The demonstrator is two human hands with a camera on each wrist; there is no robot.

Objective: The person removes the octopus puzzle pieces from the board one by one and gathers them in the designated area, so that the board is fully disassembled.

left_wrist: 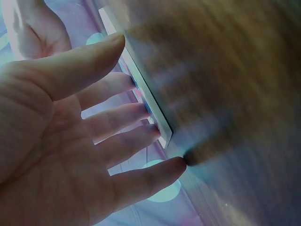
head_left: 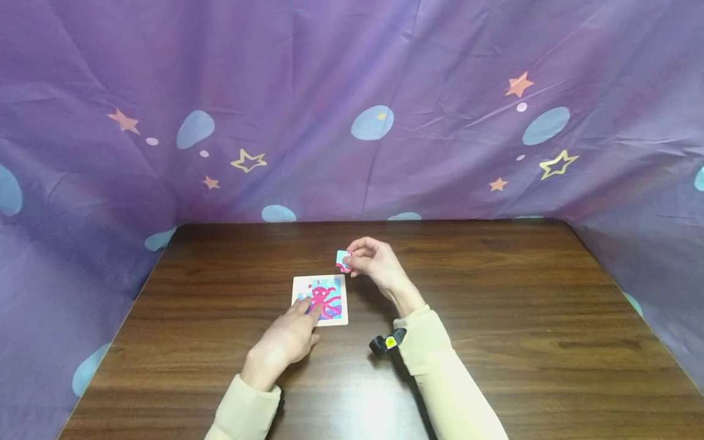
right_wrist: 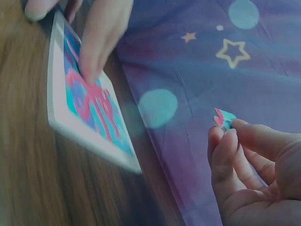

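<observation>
A square puzzle board [head_left: 319,277] with a white rim and a pink octopus picture lies on the table. My left hand [head_left: 286,336] rests its fingertips on the board's lower left, fingers spread and nearly straight in the left wrist view, covering part of the picture. Just beyond the board's far right corner, my right hand [head_left: 379,266] pinches a small puzzle piece [head_left: 341,259] between thumb and fingers. Light blue and pink show on this piece [right_wrist: 226,117], which is held up off the table in the right wrist view.
The brown wood-grain table [head_left: 522,318] spreads out on both sides of the hands. Behind it and at its sides hangs a purple cloth [head_left: 330,73] with stars and blue spots. A small black device [head_left: 387,342] with a yellow label sits at the right cuff.
</observation>
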